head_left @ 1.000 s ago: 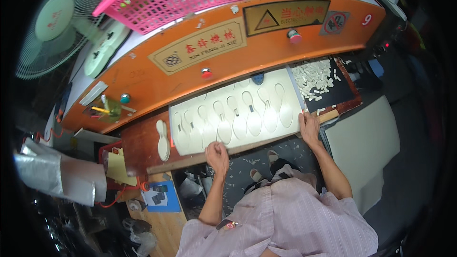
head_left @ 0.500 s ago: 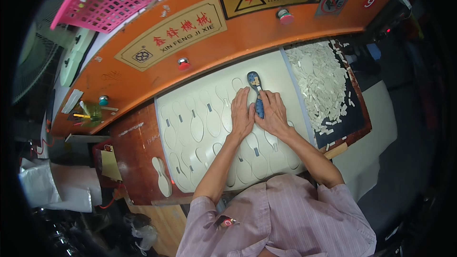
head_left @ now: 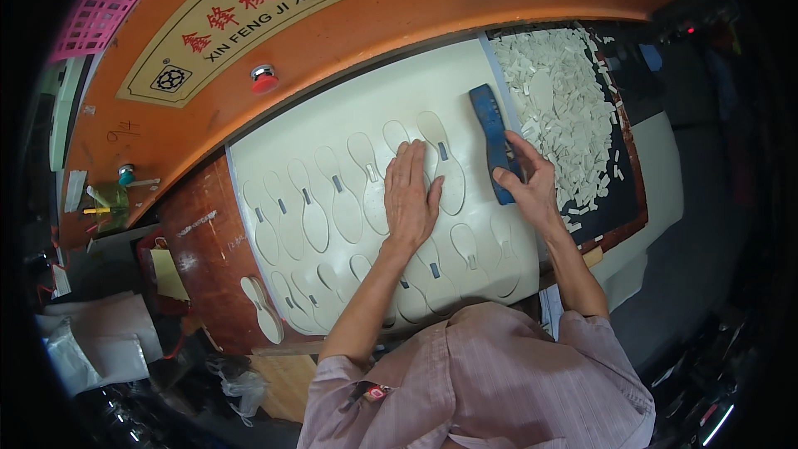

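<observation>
A cream sheet (head_left: 349, 104) lies before me, with rows of insole shapes (head_left: 337, 191) cut in it, many with a small grey or pale rectangle at the waist. My left hand (head_left: 407, 199) rests flat on the sheet, fingers stretched out, partly covering cut shapes. In my right hand (head_left: 534, 187) is a blue insole-shaped cutting die (head_left: 489, 129), gripped by its near half between thumb and fingers. The die is tipped on its side near the sheet's right edge; I cannot tell whether it touches the sheet. Left of it, a fresh-looking insole outline (head_left: 449, 170) shows in the sheet.
Across the back runs an orange machine beam (head_left: 399, 17) with a red button (head_left: 264, 79). Small white offcuts (head_left: 561, 100) are heaped on a dark board to the right. A stack of cut insoles (head_left: 262, 312) sits on the brown board (head_left: 199, 224) at left.
The die was upright on the sheet between both hands; my right hand has lifted and tipped it to the right. A cut outline is uncovered. My left hand now presses flat; the view has shifted.
</observation>
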A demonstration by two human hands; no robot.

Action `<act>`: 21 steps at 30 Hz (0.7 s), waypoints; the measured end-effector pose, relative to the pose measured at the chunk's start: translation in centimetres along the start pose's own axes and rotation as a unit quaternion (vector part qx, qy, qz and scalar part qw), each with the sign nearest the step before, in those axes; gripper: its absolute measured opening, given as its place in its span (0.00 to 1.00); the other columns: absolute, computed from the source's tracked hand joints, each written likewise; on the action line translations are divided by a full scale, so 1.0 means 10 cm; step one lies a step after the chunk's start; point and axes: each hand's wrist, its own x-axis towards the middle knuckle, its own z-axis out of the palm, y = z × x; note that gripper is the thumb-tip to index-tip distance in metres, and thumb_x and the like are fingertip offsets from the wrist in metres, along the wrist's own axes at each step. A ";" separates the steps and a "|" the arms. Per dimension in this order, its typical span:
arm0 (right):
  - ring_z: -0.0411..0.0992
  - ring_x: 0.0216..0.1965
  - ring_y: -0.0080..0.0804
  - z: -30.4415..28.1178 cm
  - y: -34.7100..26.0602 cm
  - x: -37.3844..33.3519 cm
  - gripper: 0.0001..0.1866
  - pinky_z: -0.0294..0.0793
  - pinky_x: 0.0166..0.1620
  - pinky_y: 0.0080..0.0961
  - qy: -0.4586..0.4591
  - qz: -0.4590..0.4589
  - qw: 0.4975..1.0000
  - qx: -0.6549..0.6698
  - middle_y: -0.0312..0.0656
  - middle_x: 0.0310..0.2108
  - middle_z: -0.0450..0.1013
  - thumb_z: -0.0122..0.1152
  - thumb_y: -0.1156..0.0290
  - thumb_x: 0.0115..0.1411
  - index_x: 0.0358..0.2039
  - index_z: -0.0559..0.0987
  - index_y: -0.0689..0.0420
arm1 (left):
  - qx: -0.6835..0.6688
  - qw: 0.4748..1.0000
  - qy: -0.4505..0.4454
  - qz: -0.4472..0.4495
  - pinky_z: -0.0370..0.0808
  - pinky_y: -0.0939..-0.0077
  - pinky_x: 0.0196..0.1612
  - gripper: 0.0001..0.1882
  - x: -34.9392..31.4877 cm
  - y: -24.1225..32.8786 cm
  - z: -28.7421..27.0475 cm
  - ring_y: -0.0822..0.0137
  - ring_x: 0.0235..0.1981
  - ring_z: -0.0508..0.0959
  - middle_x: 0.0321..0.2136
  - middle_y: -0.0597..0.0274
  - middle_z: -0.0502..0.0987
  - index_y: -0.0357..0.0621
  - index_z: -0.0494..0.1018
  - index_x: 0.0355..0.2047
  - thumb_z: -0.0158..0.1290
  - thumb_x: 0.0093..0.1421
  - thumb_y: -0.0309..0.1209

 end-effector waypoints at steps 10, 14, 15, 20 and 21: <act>0.69 0.50 0.51 0.49 0.19 0.03 0.43 0.72 0.57 0.43 0.080 -0.210 0.900 -0.373 0.52 0.52 0.77 0.73 0.67 0.51 0.65 0.67 0.70 | -0.065 0.988 0.137 0.026 0.64 0.54 0.67 0.27 -0.26 -0.03 -0.21 0.43 0.62 0.72 0.58 0.42 0.75 0.34 0.71 0.61 0.61 0.61 0.24; 0.70 0.49 0.51 0.34 0.33 0.01 0.37 0.73 0.57 0.43 0.076 -0.217 0.914 -0.334 0.55 0.55 0.75 0.72 0.65 0.57 0.62 0.70 0.71 | -0.062 0.979 0.193 0.017 0.72 0.57 0.50 0.15 -1.20 -0.14 -0.43 0.47 0.43 0.77 0.41 0.48 0.80 0.35 0.78 0.47 0.58 0.59 0.20; 0.71 0.48 0.50 0.26 0.35 0.00 0.35 0.74 0.56 0.43 0.080 -0.228 0.915 -0.323 0.57 0.54 0.75 0.71 0.65 0.59 0.62 0.71 0.71 | -0.064 0.979 0.193 0.008 0.72 0.57 0.47 0.12 -1.51 -0.13 -0.42 0.48 0.40 0.77 0.38 0.49 0.80 0.35 0.79 0.45 0.58 0.60 0.19; 0.73 0.37 0.32 0.09 0.14 -0.01 0.17 0.75 0.40 0.29 0.156 -0.154 0.959 -0.182 0.48 0.43 0.78 0.67 0.69 0.65 0.50 0.80 0.66 | -0.057 0.965 0.249 -0.058 0.70 0.58 0.37 0.07 -2.57 -0.24 -0.36 0.49 0.30 0.74 0.28 0.51 0.76 0.37 0.79 0.37 0.56 0.58 0.18; 0.73 0.35 0.28 0.08 0.05 0.03 0.14 0.74 0.37 0.26 0.150 -0.144 0.966 -0.151 0.44 0.40 0.78 0.66 0.69 0.66 0.47 0.81 0.65 | -0.028 0.968 0.243 -0.052 0.71 0.58 0.36 0.07 -2.60 -0.29 -0.33 0.49 0.29 0.74 0.28 0.51 0.76 0.37 0.79 0.36 0.57 0.57 0.18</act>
